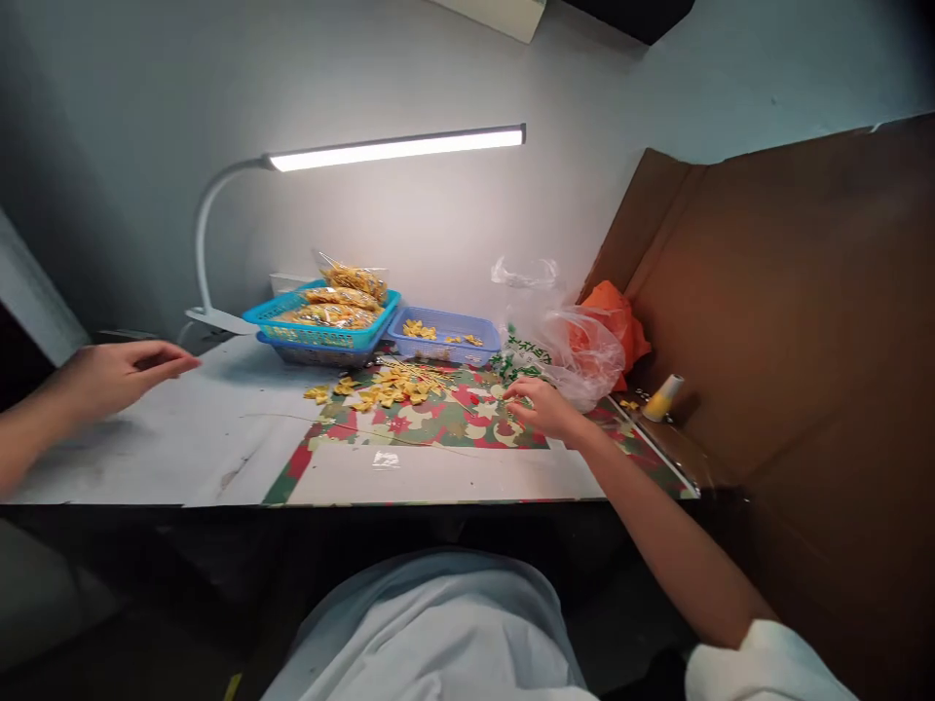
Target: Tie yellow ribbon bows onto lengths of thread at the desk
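Technique, big to small. My R hand (537, 404) is low over the patterned cover (438, 426), near the clear bag (533, 349): fingers curled, thumb gap narrow; can't tell if anything's pinched. L hand (135, 375) is above the white tabletop at far L, well apart from the pile, thumb & fingers close; grip n/c (blurred). Yellow pcs (394, 387) sit in a loose heap on the cover, L of R hand. My judgement: use fingertips only, take 1 pc at a time by its edge, keep wrist off the heap & sleeve clear of the bag. Thin stems (416, 371) overlap behind; prob. best lifted lengthwise so they don't snag.

Materials, same order: cardboard (789, 321) = flat, matte brown, upright at R. Bag = crinkly, see-through film, grn print. Lavender basket (445, 350) = perforated plastic, w/ more yellow pcs inside. Pcs = bow- or petal-like, look stiff. Red bit (474, 399) = tiny, rounded, just L of R fingers.
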{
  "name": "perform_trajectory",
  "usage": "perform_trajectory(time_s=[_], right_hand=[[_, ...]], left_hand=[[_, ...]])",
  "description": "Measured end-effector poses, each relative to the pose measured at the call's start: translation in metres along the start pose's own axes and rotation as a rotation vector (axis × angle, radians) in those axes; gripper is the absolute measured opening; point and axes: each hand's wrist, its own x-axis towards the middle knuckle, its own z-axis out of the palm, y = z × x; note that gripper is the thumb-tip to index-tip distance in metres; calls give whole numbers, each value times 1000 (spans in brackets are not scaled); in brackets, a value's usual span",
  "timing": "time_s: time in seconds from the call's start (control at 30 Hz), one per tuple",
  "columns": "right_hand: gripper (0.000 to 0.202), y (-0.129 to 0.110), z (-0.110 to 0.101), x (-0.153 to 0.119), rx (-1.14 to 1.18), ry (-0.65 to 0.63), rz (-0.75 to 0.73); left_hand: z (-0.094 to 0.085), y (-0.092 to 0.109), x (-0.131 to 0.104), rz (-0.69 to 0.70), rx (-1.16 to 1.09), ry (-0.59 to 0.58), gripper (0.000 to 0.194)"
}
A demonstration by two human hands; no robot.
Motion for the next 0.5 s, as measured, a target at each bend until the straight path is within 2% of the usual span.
perform_trajectory(time_s=[0.03,0.07,0.17,0.23,0.3,0.37,0.43,0.5], right_hand=[[14,-10,-4,7,37,7,-33],[14,-21,-9,15,81,17,-69],[16,-65,-22,47,249,48,-190],[16,-97,-27,72,384,43,-263],[17,-123,-27,95,512,2,-291],[19,-138,-24,113,612,-42,-267],[17,-140,-22,123,720,-104,-218],[17,-132,-22,124,828,-182,-172]], left_hand=[[-9,12,6,-8,24,-17,46],[-19,27,10,45,39,-13,48],[-48,91,20,296,83,-69,54],[-57,139,24,490,139,-98,58],[-57,181,26,675,189,-143,57],[-51,214,29,842,180,-176,49],[-42,236,30,964,159,-183,45],[-34,250,31,1029,132,-170,44]])
